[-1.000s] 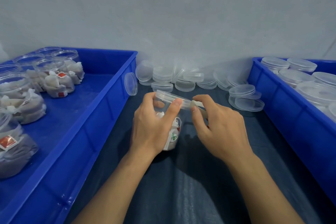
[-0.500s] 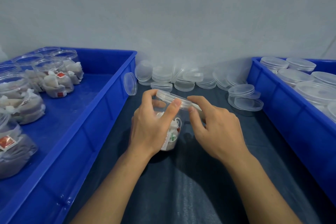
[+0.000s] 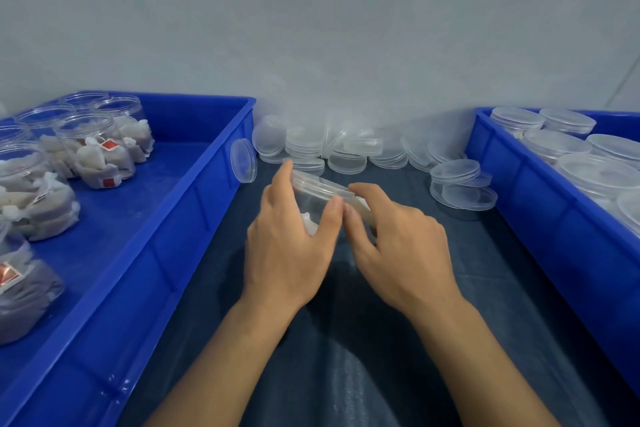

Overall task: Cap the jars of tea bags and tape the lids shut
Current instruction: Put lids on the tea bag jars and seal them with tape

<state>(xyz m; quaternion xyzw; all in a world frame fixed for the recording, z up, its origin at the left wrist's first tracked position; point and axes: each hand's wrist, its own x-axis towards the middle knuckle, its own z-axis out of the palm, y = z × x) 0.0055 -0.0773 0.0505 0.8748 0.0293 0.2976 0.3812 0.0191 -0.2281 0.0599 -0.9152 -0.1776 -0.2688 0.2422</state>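
Dark tabletop point(image 3: 346, 374); tilted clear lidded jar point(image 3: 313, 199), pale tea bags inside.

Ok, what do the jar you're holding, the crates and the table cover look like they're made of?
Jar: clear, glossy rigid plastic by the look; the tea bags show through its wall, lid the same. Left crate and right crate: opaque blue moulded plastic, slight sheen, ribbed walls. Table cover: dark, matte, creased sheet, probably fabric or thin plastic; hard to tell which.
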